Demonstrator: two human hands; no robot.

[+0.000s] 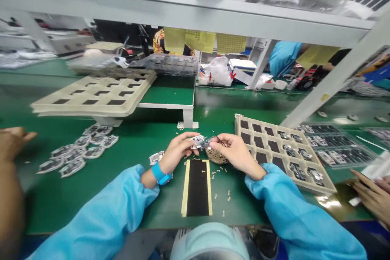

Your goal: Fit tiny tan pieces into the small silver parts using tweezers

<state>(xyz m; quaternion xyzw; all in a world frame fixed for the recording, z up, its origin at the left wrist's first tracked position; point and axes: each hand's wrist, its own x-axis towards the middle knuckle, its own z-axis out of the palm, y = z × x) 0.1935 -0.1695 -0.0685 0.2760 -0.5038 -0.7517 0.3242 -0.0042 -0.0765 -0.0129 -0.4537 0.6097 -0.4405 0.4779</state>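
Note:
In front of me, my left hand [179, 147] pinches a small white-and-grey electronic assembly [198, 142]. My right hand [233, 150] closes its fingertips on the right end of that part, where a thin dark wire [217, 135] sticks up. Just below the fingers lies a round heap of small tan pieces [216, 156], partly covered by my right hand. Similar loose pieces [228, 196] are scattered to its right. One more white housing [156, 157] rests by my left wrist. Nearer to me is a black mat [198, 189] edged with yellow tape.
Several white housings [73, 154] lie at left. A compartment tray [283, 154] with grey parts stands at right, a similar tray [94, 93] on a raised shelf. A metal frame [195, 16] crosses above. Other people's hands [12, 142] show at left and right edges.

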